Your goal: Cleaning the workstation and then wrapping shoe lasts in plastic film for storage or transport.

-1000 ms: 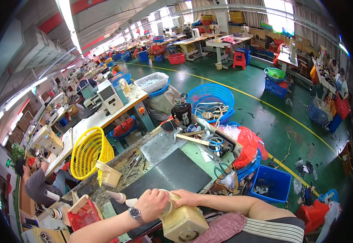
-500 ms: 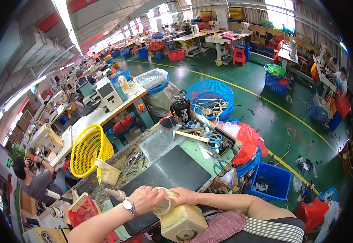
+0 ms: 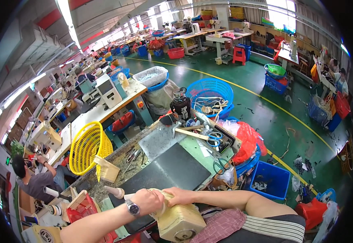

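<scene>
A pale yellow block (image 3: 181, 222) with a round metal socket in its end rests low in front of me, close to my lap. At its far end is a cream-coloured, band-like piece (image 3: 163, 205), mostly covered by my hands. My left hand (image 3: 149, 201), with a watch at the wrist, is closed on this piece. Beside it, my right hand (image 3: 179, 197) curls its fingers over the same cream piece and the block's top. The fingertips of both hands are partly hidden. A dark flat mat (image 3: 172, 170) lies on the bench just beyond them.
A hammer (image 3: 192, 134), scissors (image 3: 221, 166) and a black bottle (image 3: 181, 106) stand or lie at the bench's far right. A wooden block (image 3: 108, 169) and yellow basket (image 3: 88, 152) are at left. A blue bin (image 3: 270, 180) stands right; a seated person (image 3: 36, 178) works at left.
My left wrist has turned, and its hand sits slightly lower. The right hand has shifted left, closer to it. Less of the cream piece shows between them.
</scene>
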`<action>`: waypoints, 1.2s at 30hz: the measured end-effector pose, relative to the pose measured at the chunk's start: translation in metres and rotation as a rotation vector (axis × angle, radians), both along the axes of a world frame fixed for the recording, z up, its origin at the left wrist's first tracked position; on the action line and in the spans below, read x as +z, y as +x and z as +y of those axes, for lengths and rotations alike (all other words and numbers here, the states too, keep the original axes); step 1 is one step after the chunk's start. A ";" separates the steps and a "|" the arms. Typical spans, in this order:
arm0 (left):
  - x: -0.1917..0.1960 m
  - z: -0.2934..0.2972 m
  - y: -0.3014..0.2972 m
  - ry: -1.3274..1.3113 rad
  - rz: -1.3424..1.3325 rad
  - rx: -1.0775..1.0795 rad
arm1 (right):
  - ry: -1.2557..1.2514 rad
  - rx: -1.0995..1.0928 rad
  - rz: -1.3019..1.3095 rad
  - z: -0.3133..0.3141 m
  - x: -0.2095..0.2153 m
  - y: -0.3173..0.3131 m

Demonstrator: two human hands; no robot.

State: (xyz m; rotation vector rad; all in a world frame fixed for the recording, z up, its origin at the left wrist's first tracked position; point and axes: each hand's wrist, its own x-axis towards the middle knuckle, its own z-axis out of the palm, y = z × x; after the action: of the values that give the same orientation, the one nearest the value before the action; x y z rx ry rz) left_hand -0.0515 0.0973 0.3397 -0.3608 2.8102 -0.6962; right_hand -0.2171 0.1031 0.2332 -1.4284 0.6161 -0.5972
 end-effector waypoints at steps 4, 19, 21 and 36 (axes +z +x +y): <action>0.000 -0.001 0.006 -0.025 0.052 0.010 | -0.006 -0.066 -0.062 0.006 0.005 -0.001; -0.003 0.022 0.009 0.231 0.457 0.241 | 0.015 -0.144 -0.046 0.016 0.004 -0.014; 0.004 0.031 -0.002 0.090 0.159 0.367 | 0.057 -0.115 -0.001 0.013 0.005 -0.012; -0.020 0.019 0.021 -0.224 0.166 0.018 | -0.009 -0.049 0.014 0.016 0.005 -0.014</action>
State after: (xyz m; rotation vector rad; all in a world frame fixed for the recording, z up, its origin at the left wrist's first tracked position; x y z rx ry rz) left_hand -0.0301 0.1167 0.3195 -0.5037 2.8836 -1.0247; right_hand -0.2311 0.1192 0.2387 -1.4299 0.6620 -0.6302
